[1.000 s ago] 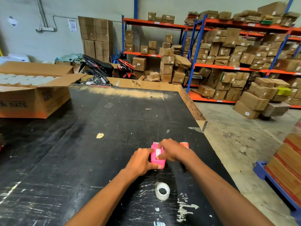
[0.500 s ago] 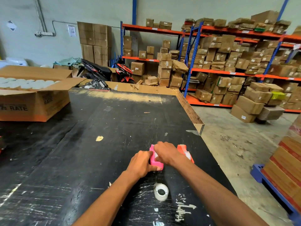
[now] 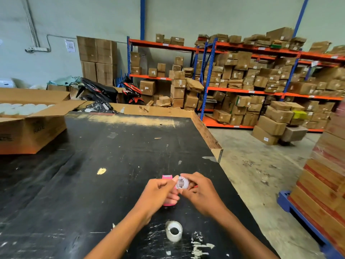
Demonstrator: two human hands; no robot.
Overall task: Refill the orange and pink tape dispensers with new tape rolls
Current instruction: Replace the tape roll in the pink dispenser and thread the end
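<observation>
Your right hand (image 3: 202,193) pinches a small clear tape roll (image 3: 182,182) at its fingertips; your left hand (image 3: 158,193) grips the pink plastic tape dispenser (image 3: 166,177) just beside it. A white tape roll (image 3: 174,231) stands nearer you on the scuffed black table (image 3: 112,156). Far left, an open cardboard box (image 3: 37,126) holds white rolls; warehouse shelves (image 3: 242,90) stand behind.

A single head-worn wide-angle view looks forward and down across the black counter (image 3: 104,165), close above the hands (image 3: 158,193) at the lower middle, and reaches as far as the warehouse shelving (image 3: 242,90) beyond.
</observation>
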